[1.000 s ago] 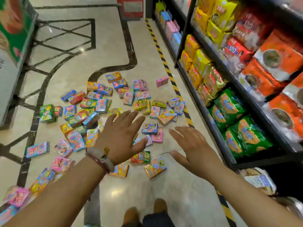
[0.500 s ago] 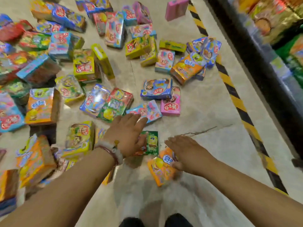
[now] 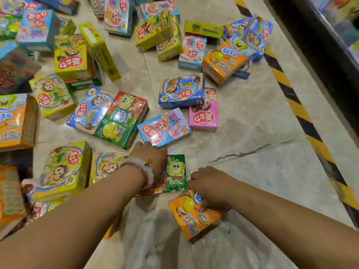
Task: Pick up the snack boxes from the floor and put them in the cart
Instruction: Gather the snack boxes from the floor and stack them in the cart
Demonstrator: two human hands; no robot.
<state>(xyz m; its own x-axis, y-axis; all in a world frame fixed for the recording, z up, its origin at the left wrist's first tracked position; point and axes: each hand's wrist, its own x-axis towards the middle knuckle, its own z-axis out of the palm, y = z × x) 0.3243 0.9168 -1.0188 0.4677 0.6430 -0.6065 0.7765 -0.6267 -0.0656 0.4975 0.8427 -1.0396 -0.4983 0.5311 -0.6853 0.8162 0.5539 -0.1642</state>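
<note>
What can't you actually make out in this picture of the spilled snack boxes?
- Left hand fingertips, head view: hidden by its own knuckles over the green box.
- Right hand fingers: curled under on the orange box.
- Shelf goods: blurred, cut by the edge.
- Cart: not in view.

Shop aisle: dozens of bright packaged snack boxes (image 3: 180, 90) scattered on polished stone floor (image 3: 252, 117), yellow-black hazard tape (image 3: 303, 113) along dark shelf base (image 3: 318, 47)
</note>
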